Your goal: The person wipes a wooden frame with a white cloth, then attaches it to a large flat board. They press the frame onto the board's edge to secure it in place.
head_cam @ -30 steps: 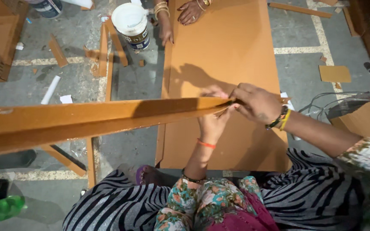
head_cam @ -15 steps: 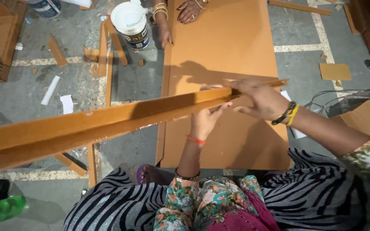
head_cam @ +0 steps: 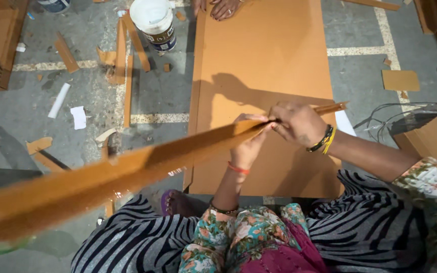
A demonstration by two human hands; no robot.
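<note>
Closest to you, a long brown strip of board (head_cam: pixel 127 174) runs from the lower left, blurred and cut off by the frame edge, up to your hands over the large board sheet (head_cam: pixel 274 60) on the floor. Your left hand (head_cam: pixel 249 144) comes up from below with its fingers closed on the strip's underside, and your right hand (head_cam: pixel 297 124) pinches the same strip from above near its far end, whose tip pokes out just past your knuckles. You seem to be in the step of lining up or working the strip's end by hand; the next move likely calls for a steady two-handed hold so the long, unsupported length does not sag or twist. Your fingertips are hidden behind the strip, so how firmly they press is hard to tell. Farther off, offcuts (head_cam: pixel 122 55) lie scattered beside a white bucket (head_cam: pixel 154 23), and at the sheet's far edge another person's hands (head_cam: pixel 218 7) rest, cut off by the frame.
</note>
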